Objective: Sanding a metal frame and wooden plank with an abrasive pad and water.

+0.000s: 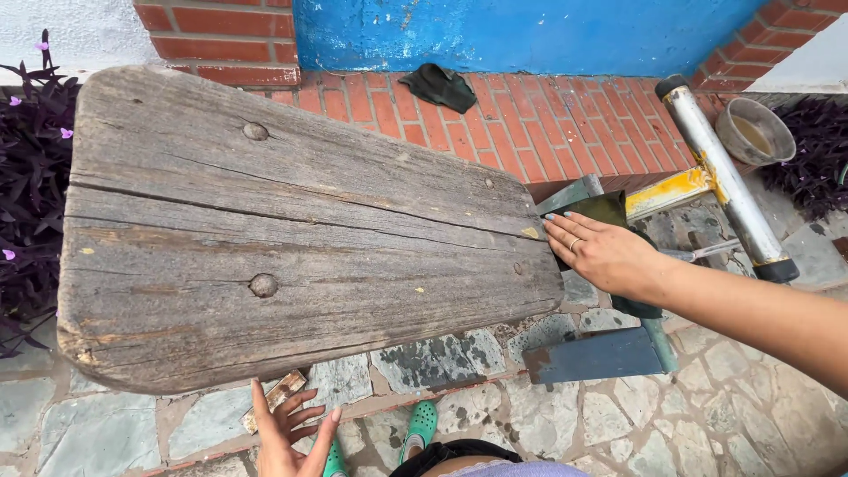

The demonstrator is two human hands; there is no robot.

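A broad weathered wooden board (265,238) with two round knots lies flat before me, cracked along its grain. My right hand (601,254) rests palm down with fingers spread at the board's right end, on a dark green cloth (609,210) draped over a metal frame; a ring is on one finger. My left hand (291,433) hovers below the board's near edge, fingers apart, holding nothing. A small wood scrap (278,396) lies on the paving just beside it.
A silver metal tube (729,181) with a yellow bracket runs at the right above a grey metal foot (592,355). A clay pot (755,131), a dark rag (440,86) on red bricks, purple plants (31,177) at left, green shoes (422,424) below.
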